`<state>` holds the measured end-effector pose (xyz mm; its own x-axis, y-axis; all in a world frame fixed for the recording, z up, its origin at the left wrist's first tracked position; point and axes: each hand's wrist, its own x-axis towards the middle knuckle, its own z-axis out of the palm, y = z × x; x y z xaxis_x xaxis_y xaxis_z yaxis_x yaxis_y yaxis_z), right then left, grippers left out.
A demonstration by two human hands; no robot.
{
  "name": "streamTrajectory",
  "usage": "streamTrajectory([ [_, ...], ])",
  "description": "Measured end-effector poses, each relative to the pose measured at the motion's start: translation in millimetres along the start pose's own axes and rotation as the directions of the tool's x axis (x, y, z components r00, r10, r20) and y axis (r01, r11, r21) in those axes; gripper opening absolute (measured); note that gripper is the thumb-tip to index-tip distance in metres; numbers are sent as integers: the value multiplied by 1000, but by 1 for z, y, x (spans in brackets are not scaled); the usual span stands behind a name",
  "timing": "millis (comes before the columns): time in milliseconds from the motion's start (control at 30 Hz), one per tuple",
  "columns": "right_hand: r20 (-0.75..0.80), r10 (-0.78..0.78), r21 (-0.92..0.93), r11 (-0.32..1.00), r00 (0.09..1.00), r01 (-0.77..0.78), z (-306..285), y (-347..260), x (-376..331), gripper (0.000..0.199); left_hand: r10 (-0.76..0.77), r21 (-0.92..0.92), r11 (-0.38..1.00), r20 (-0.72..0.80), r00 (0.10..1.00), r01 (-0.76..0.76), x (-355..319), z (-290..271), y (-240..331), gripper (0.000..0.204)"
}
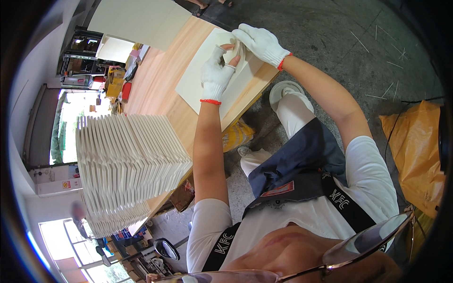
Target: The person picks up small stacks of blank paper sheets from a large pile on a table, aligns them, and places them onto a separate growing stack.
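A cream card sheet [198, 80] lies on the near end of a light wooden table [155, 75]. Both my hands wear white knit gloves with red cuffs. My left hand [216, 73] pinches a raised flap at the sheet's far corner, with bare fingertips showing through the cut glove. My right hand [258, 43] grips the same flap from the other side, touching my left hand. The flap itself is mostly hidden between the fingers.
A tall fanned stack of folded cream sheets [127, 165] stands on the table to my left. A large cream board [141, 21] lies at the far end. On the concrete floor sit an orange-yellow bag [415, 151] and a yellow bag [236, 135]. A blurred person [78, 212] stands far left.
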<state>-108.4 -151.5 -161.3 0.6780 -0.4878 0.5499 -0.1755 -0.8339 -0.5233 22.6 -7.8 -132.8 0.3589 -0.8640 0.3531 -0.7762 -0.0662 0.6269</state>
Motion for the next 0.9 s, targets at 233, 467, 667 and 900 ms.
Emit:
streamTrajectory([
  [233, -66, -38, -43, 998, 997, 35, 4, 2, -2, 25, 74, -6, 997, -57, 996, -75, -1, -1, 13, 35],
  [467, -89, -141, -156, 980, 986, 126, 5, 2, -1, 34, 2, 11, 1000, 47, 999, -2, -4, -6, 19, 31],
  [667, -131, -209, -249, 953, 969, 172, 6, 3, -4, 35, -3, 91, 996, 8, 1000, 2, -4, -1, 16, 40],
  [900, -139, -248, -250, 946, 959, 208, 4, 6, -6, 38, 21, 167, 986, 25, 999, -25, -6, 0, 25, 42],
])
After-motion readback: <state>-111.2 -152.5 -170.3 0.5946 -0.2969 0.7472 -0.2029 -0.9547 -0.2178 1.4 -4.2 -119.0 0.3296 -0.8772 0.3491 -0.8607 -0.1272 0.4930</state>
